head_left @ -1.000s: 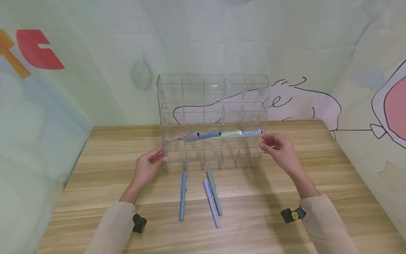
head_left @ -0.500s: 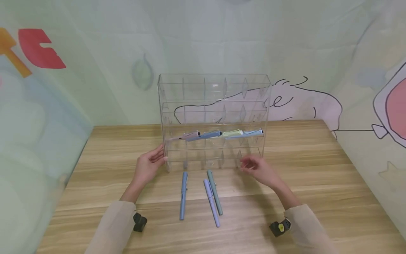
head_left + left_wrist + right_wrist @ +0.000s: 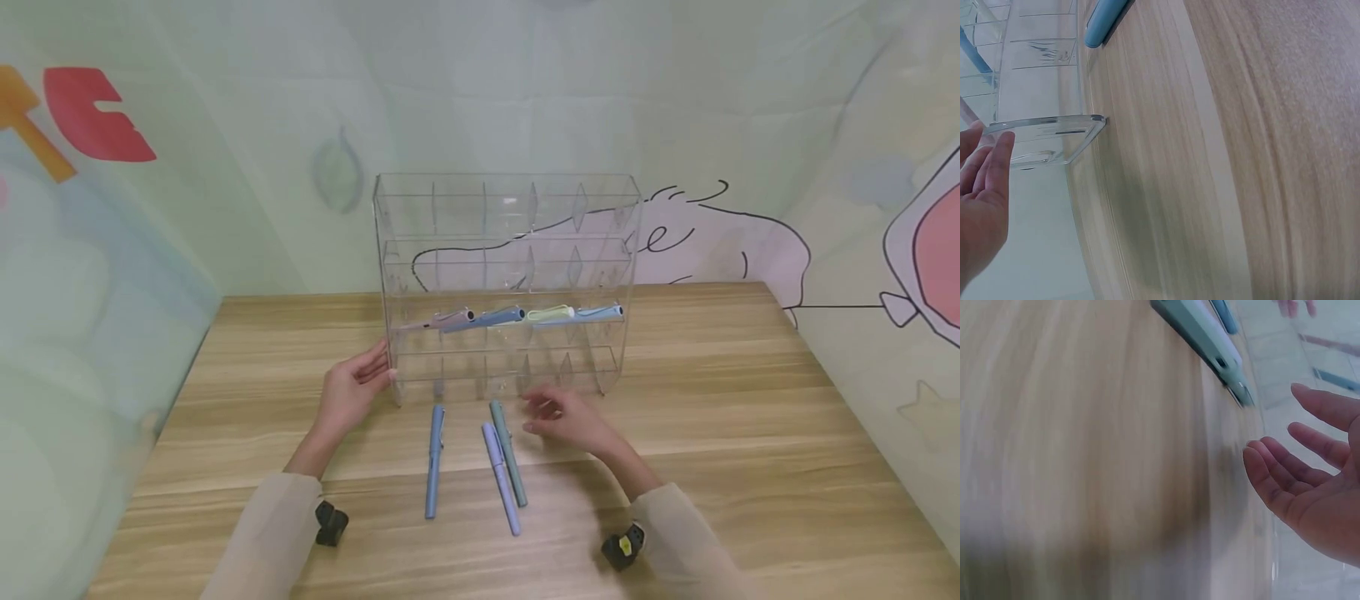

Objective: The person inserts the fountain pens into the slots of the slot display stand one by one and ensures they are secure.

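Note:
A clear acrylic rack (image 3: 506,279) stands upright on the table, with several capped pens lying along one middle tier, including a pale green pen (image 3: 550,315). My left hand (image 3: 352,396) touches the rack's left side, its fingers fairly straight. In front of the rack, my right hand (image 3: 573,421) hovers with loosely bent fingers and holds nothing. Just left of it lies a dark green pen (image 3: 510,458), alongside a lavender pen (image 3: 501,479). Farther left is a blue pen (image 3: 434,462). The right wrist view shows the green pen (image 3: 1200,340) apart from my fingertips.
The wooden table (image 3: 750,400) extends to both sides and toward me. Behind the rack hangs a printed cloth backdrop (image 3: 480,100). The rack's other tiers are divided by thin clear partitions (image 3: 532,204).
My right hand has moved from the rack's right side, left and down across its front, toward the green pen. My left hand and the pens have stayed in place.

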`<state>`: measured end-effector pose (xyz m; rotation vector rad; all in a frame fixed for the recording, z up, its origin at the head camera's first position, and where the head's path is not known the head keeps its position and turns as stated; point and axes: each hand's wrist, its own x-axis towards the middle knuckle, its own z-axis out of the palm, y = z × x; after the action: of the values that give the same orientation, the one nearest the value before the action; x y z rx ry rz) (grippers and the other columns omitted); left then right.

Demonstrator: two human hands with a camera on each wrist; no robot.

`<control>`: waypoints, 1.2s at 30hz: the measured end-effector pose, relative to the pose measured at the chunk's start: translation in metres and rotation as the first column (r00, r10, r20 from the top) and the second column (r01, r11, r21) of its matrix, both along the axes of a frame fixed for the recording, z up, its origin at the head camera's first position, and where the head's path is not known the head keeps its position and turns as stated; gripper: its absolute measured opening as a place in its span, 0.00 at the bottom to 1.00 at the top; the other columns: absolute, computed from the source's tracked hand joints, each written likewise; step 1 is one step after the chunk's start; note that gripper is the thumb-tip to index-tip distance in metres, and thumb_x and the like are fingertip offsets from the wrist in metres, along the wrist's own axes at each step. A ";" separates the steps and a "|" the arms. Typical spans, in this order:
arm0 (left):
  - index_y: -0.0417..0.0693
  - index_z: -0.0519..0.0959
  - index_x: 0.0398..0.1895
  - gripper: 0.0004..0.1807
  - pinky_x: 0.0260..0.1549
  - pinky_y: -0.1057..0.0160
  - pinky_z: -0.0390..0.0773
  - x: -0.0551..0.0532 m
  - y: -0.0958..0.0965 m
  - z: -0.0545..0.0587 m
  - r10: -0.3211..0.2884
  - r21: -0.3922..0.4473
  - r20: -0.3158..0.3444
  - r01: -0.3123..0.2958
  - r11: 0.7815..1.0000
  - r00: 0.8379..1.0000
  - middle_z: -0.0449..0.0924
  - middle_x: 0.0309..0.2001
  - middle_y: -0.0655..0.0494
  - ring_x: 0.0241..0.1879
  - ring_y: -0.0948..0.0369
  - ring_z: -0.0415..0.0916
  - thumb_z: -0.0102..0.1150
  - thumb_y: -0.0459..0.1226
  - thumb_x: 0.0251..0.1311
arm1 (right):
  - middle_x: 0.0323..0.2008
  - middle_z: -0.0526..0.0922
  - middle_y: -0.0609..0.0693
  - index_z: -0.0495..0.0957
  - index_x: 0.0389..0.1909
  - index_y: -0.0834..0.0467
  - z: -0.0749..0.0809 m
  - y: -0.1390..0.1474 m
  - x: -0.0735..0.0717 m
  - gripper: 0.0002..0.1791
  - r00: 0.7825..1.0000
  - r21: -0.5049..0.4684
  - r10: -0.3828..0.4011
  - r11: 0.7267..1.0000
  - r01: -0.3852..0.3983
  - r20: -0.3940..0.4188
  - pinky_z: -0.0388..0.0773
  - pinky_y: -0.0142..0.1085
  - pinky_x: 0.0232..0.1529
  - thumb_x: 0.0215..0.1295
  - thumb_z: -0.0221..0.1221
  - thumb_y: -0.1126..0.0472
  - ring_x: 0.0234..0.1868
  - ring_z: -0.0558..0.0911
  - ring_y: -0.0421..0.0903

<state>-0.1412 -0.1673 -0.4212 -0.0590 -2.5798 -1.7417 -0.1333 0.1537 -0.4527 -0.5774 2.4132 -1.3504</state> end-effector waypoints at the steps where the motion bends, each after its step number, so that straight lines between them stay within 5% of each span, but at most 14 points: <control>1: 0.35 0.66 0.60 0.27 0.41 0.73 0.78 0.000 0.000 0.000 0.000 0.001 0.001 0.000 1.000 1.000 0.71 0.54 0.37 0.51 0.48 0.73 0.57 0.25 0.55 | 0.42 0.79 0.57 0.73 0.51 0.65 -0.001 -0.003 0.000 0.23 1.000 0.003 0.001 1.000 -0.001 0.011 0.80 0.35 0.40 0.54 0.64 0.62 0.41 0.78 0.51; 36: 0.38 0.66 0.60 0.27 0.42 0.72 0.78 0.000 0.001 0.001 0.012 -0.016 0.005 -0.011 1.000 1.000 0.72 0.54 0.39 0.51 0.49 0.74 0.58 0.26 0.55 | 0.25 0.74 0.47 0.72 0.50 0.66 -0.011 -0.041 0.001 0.23 0.999 0.066 -0.044 0.997 0.046 -0.021 0.73 0.28 0.22 0.51 0.63 0.70 0.25 0.71 0.41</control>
<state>-0.1409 -0.1663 -0.4205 -0.0401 -2.5923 -1.7198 -0.1320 0.1129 -0.4634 -0.5246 2.4908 -1.2819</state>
